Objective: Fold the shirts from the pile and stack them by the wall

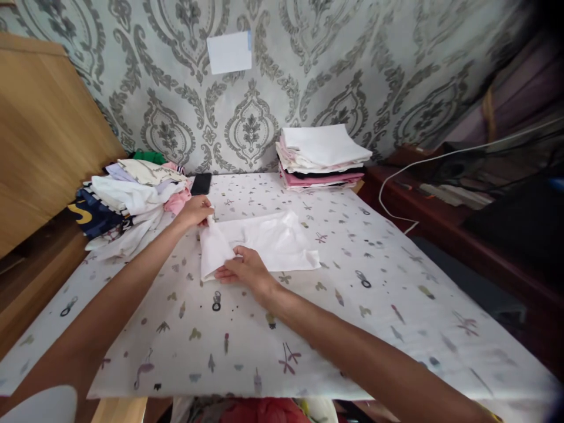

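Observation:
A white cloth garment (275,244) lies on the patterned table cover, its left part folded over and a little raised. My left hand (197,211) pinches the far left corner of this garment between thumb and fingers. At the near left edge, my right hand (244,269) grips the fabric, its fingers partly under the fold. The garment's right part lies flat and slightly wrinkled. What kind of garment it is I cannot tell.
Loose clothes (136,194) are heaped at the back left beside a black phone (201,184). A folded stack of clothes (324,155) stands by the wall. To the left is a wooden cabinet (48,135); on the right, a white cable (396,173) hangs over a dark red surface.

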The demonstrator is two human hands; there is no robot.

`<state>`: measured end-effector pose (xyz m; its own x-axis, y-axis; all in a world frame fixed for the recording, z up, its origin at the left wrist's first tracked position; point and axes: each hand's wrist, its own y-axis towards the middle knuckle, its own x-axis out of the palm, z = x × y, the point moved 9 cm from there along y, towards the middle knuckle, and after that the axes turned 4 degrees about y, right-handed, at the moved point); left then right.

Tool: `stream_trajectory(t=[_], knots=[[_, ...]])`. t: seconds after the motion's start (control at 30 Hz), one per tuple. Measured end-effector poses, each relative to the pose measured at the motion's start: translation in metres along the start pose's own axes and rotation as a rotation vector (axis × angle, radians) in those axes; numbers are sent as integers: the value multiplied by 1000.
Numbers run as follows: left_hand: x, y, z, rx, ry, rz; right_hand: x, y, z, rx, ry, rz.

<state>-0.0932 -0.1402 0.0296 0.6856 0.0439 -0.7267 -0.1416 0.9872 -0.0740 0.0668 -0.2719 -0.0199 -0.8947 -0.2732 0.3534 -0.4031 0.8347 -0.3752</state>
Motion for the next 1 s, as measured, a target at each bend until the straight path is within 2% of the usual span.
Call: stream_trajectory(t=[0.13, 0.23, 0.3, 0.4, 0.53, 0.57, 0.63, 0.8, 0.9, 1.0], knots=[[44, 5, 11, -3, 35, -70, -20, -11, 7, 100, 7, 56], [63, 3, 14, 8, 40, -116, -28, -16, 9, 135, 10, 64], [67, 0, 17, 30, 26, -133, -31, -18, 10, 156, 19, 59], [63, -8, 21, 97, -1, -128, -33, -19, 12, 185, 29, 46], [54, -33, 37, 448, 162, -16, -32, -18, 12, 186, 41, 21], [57, -41, 38, 526, 226, 2, -32, -18, 12, 184, 43, 16], [69, -53, 34, 601, 342, -8, -33, -17, 13, 185, 42, 11], [102, -63, 20, 601, 586, -130, -34, -13, 18, 188, 37, 7], [102, -63, 20, 575, 593, -171, -34, -11, 19, 179, 38, -6], [90, -68, 22, 557, 501, -179, -37, -13, 20, 170, 27, -3]])
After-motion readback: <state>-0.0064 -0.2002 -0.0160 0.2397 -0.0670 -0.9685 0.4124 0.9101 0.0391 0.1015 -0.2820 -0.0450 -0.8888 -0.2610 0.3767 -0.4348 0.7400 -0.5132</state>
